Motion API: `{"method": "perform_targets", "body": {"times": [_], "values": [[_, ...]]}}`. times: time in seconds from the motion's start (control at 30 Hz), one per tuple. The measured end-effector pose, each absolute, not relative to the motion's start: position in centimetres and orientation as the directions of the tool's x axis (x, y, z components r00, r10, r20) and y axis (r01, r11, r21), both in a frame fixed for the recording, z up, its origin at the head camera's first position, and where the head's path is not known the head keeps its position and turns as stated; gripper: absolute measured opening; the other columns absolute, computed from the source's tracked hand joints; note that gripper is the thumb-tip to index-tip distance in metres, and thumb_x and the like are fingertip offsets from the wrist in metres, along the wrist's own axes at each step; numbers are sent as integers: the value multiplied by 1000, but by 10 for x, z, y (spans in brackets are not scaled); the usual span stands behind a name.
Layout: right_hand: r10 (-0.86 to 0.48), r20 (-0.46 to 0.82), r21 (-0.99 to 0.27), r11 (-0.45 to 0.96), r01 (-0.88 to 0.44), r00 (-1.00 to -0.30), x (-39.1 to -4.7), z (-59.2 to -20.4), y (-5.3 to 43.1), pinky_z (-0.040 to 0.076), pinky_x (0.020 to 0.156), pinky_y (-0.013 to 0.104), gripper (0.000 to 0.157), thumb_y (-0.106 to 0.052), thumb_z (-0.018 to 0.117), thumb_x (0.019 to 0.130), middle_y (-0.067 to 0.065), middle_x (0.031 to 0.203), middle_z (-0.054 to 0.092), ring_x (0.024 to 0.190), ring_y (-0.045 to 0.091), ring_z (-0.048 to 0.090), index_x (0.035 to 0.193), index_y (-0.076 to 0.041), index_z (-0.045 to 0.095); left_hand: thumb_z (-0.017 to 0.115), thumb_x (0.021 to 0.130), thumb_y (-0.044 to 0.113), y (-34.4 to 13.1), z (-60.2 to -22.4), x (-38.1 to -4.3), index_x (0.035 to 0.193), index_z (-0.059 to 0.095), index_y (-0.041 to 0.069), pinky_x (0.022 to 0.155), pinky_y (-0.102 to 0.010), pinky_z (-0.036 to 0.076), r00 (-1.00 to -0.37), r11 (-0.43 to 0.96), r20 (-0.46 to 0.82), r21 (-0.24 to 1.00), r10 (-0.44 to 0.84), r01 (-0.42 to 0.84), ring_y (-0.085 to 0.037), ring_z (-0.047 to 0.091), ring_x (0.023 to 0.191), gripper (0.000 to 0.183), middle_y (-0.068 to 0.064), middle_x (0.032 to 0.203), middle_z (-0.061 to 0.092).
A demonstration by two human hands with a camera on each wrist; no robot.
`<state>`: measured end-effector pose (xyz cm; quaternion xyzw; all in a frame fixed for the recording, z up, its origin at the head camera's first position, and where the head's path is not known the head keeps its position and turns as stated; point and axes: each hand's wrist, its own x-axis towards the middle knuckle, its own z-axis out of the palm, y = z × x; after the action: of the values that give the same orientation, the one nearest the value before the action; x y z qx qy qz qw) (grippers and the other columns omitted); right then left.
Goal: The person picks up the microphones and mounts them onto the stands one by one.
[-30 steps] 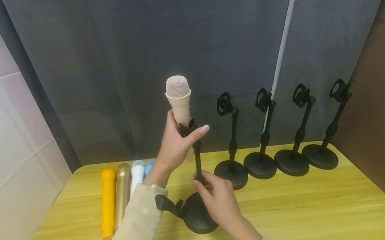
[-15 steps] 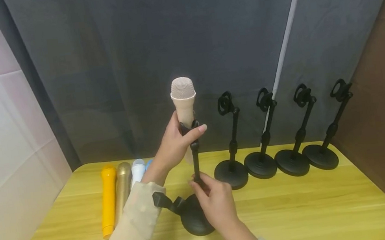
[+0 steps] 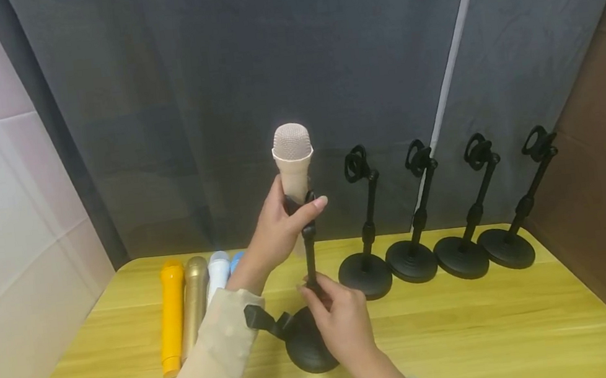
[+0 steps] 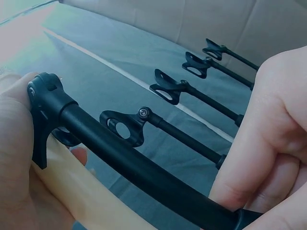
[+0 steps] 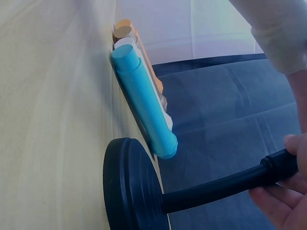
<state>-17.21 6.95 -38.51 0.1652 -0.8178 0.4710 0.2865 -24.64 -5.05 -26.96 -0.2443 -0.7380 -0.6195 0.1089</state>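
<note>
A cream microphone stands nearly upright, its mesh head on top, within the clip of a black desktop microphone stand. My left hand grips the microphone's body together with that clip, thumb lying across the front. Lower down, my right hand pinches the stand's pole at its collar. The round base is close to the table surface, partly covered by the right hand in the head view. In the left wrist view the cream handle runs behind the pole.
Several matching black stands line the table's right back. Left of my arm lie yellow, gold, white and blue microphones. A black angular piece juts out by the left cuff. A grey curtain hangs behind.
The microphone's head and the top of the stand have shifted slightly right and down in the head view, with my left hand. My right hand keeps its pinch on the pole.
</note>
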Motion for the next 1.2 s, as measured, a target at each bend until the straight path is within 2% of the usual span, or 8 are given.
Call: {"method": "perform_targets", "body": {"times": [0.23,0.73,1.2], "values": [[2,634,-669,503,-548,-773,-173,-386,69,57,67,11,6,-22,75,92,-3,84,78,73,5,75,95,-17,72,70,92,23,-51,-270,-247,137,42,11,83,-38,49,-857,106,468,861,214,497,-26,55,99,54,-23,119,52],[5,628,-672,507,-539,-778,-171,-385,68,57,68,12,7,-22,75,92,-3,86,79,75,6,76,95,-17,73,72,92,17,-51,-270,-246,132,50,10,80,-36,51,-840,95,500,845,213,527,-23,59,95,47,-12,112,60],[10,625,-670,519,-530,-780,-171,-384,69,58,68,13,8,-23,75,91,-3,85,79,75,6,75,95,-17,73,71,93,20,-50,-271,-245,132,48,11,81,-37,51,-852,100,481,856,206,507,-24,58,96,46,-11,112,57]]}}
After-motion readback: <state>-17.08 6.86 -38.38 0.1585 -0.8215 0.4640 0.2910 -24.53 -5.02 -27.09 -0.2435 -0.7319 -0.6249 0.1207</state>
